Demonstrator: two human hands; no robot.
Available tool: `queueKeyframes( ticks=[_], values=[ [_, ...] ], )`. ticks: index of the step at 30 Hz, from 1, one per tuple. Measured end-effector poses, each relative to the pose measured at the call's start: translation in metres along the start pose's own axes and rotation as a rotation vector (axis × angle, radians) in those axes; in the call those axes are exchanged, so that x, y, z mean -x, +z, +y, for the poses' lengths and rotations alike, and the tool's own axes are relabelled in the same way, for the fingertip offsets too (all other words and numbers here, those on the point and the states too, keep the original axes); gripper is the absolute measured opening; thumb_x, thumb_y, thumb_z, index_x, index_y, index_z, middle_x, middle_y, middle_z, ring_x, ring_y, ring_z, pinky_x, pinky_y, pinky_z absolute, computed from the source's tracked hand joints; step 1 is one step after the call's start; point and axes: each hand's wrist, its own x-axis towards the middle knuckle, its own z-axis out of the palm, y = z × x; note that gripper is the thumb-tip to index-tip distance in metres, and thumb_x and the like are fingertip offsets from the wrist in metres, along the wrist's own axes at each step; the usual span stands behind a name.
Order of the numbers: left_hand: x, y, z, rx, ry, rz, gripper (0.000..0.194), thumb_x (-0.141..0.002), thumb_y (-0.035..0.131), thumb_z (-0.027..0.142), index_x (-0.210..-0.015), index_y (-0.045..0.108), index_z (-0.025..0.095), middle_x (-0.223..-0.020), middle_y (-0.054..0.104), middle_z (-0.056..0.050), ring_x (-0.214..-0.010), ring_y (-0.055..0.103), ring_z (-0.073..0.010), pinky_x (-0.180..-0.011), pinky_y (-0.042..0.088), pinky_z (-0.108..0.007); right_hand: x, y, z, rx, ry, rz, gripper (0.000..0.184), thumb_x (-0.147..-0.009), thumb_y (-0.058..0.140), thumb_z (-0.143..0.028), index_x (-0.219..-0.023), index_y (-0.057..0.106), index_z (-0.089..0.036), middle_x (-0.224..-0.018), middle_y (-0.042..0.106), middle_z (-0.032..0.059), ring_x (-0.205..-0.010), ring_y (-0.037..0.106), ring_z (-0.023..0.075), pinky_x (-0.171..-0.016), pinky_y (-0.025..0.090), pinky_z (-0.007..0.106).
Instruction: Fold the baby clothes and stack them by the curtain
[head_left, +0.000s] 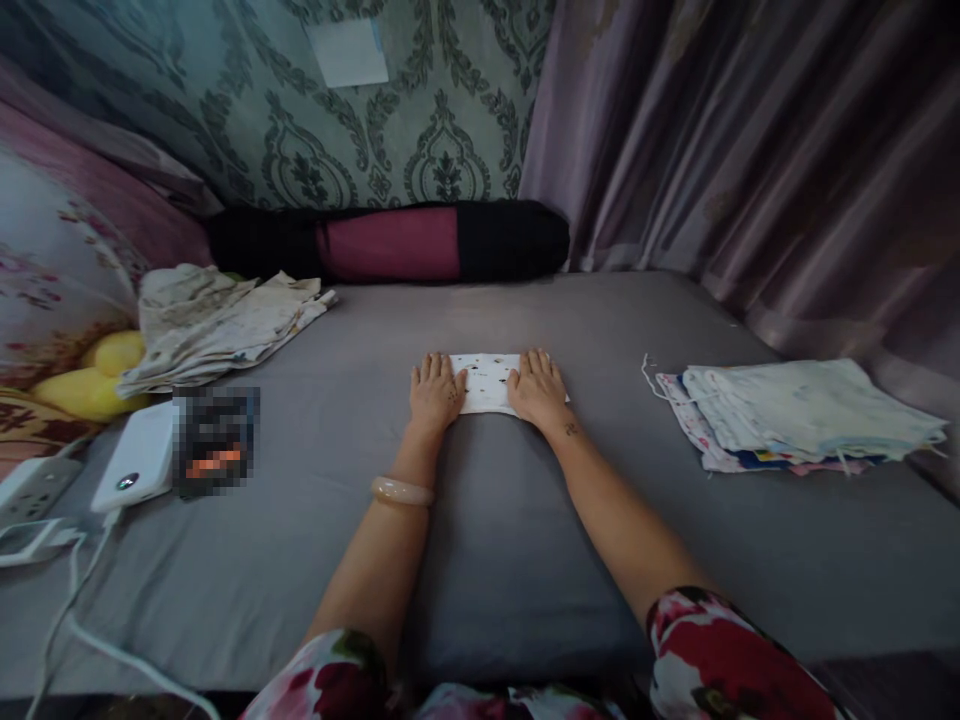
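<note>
A small white folded cloth (pixel 486 385) with dark specks lies flat on the grey bed sheet (pixel 510 520) in the middle of the head view. My left hand (pixel 436 388) rests flat over its left end, fingers stretched forward. Over the right end lies my right hand (pixel 537 384), also flat with the fingers extended. Both palms press on the cloth and neither hand grips it. Parts of the cloth's two ends are hidden beneath the hands.
To the right sits a stack of folded cloths (pixel 795 410) with loose strings. At left are a crumpled pale cloth pile (pixel 225 320), a white power bank (pixel 139 455), a power strip (pixel 37 485) and white cables (pixel 112 655). A black and maroon bolster (pixel 390 243) lines the wall.
</note>
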Motion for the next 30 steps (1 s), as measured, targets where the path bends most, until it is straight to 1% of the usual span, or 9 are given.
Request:
queueKeyframes(
  ticks=[6,11,13,15,18,19,20,25,30],
  values=[
    [-0.002,-0.003,-0.015,0.036,-0.025,-0.047,0.059,-0.098,0.020,0.043,-0.147,0.036,0.013,-0.156,0.031,-0.013,-0.144,0.029,-0.0290,-0.115,0.027,-0.048,-0.003,-0.001,0.016,-0.006,0.020,-0.032,0.058,-0.095,0.025,-0.030,-0.142,0.041,0.000,-0.152,0.034,0.0196,-0.142,0.026,0.0307,-0.113,0.025,0.045],
    [-0.003,-0.002,-0.018,0.044,-0.009,-0.071,0.059,-0.098,0.020,0.043,-0.147,0.035,0.014,-0.157,0.029,-0.013,-0.144,0.027,-0.0292,-0.115,0.027,-0.050,-0.002,-0.002,0.016,-0.007,0.019,-0.030,0.058,-0.096,0.025,-0.030,-0.142,0.041,0.000,-0.152,0.035,0.0191,-0.142,0.027,0.0313,-0.113,0.025,0.045],
    [-0.002,-0.003,-0.017,0.041,-0.004,-0.040,0.058,-0.098,0.021,0.043,-0.146,0.037,0.015,-0.155,0.032,-0.014,-0.144,0.028,-0.0299,-0.115,0.025,-0.052,-0.001,-0.005,0.014,-0.007,0.017,-0.017,0.057,-0.096,0.026,-0.030,-0.142,0.042,-0.001,-0.152,0.036,0.0191,-0.142,0.028,0.0314,-0.113,0.024,0.047],
    [-0.002,-0.005,-0.015,0.030,0.010,0.027,0.057,-0.098,0.021,0.043,-0.145,0.040,0.015,-0.154,0.035,-0.014,-0.144,0.027,-0.0300,-0.116,0.021,-0.054,0.000,-0.009,0.011,-0.002,0.000,0.020,0.056,-0.096,0.026,-0.030,-0.142,0.043,-0.003,-0.151,0.037,0.0184,-0.142,0.027,0.0309,-0.115,0.020,0.049],
    [-0.001,-0.010,-0.010,0.014,0.072,0.153,0.056,-0.099,0.019,0.042,-0.143,0.043,0.016,-0.152,0.039,-0.012,-0.145,0.025,-0.0272,-0.119,0.014,-0.053,0.001,-0.014,0.008,0.001,-0.050,0.081,0.056,-0.097,0.024,-0.030,-0.144,0.041,-0.005,-0.153,0.035,0.0165,-0.144,0.024,0.0292,-0.116,0.014,0.051],
    [-0.001,-0.011,-0.009,0.010,0.093,0.167,0.056,-0.099,0.018,0.041,-0.143,0.043,0.016,-0.152,0.039,-0.012,-0.145,0.025,-0.0264,-0.119,0.013,-0.052,0.002,-0.014,0.007,-0.001,-0.063,0.079,0.056,-0.097,0.024,-0.030,-0.144,0.040,-0.005,-0.153,0.034,0.0163,-0.144,0.024,0.0288,-0.116,0.014,0.050],
    [0.000,-0.011,-0.008,0.008,0.109,0.152,0.056,-0.099,0.018,0.041,-0.143,0.043,0.015,-0.152,0.039,-0.012,-0.145,0.025,-0.0262,-0.119,0.013,-0.051,0.002,-0.014,0.007,-0.002,-0.071,0.060,0.056,-0.098,0.023,-0.031,-0.145,0.040,-0.005,-0.153,0.034,0.0163,-0.144,0.024,0.0288,-0.116,0.016,0.050],
    [-0.001,-0.006,-0.009,-0.011,0.094,-0.059,0.057,-0.099,0.021,0.043,-0.143,0.041,0.013,-0.153,0.035,-0.016,-0.144,0.027,-0.0299,-0.116,0.021,-0.054,0.001,-0.006,0.010,0.001,-0.047,-0.073,0.057,-0.099,0.022,-0.034,-0.145,0.040,-0.007,-0.153,0.035,0.0158,-0.144,0.024,0.0296,-0.114,0.023,0.049],
    [-0.003,-0.002,-0.011,-0.011,0.094,-0.061,0.057,-0.099,0.020,0.044,-0.144,0.039,0.015,-0.154,0.035,-0.015,-0.144,0.026,-0.0296,-0.116,0.020,-0.054,0.001,-0.004,0.011,0.007,-0.045,-0.072,0.056,-0.099,0.022,-0.034,-0.145,0.040,-0.008,-0.153,0.035,0.0153,-0.144,0.023,0.0288,-0.114,0.023,0.049]
  ],
)
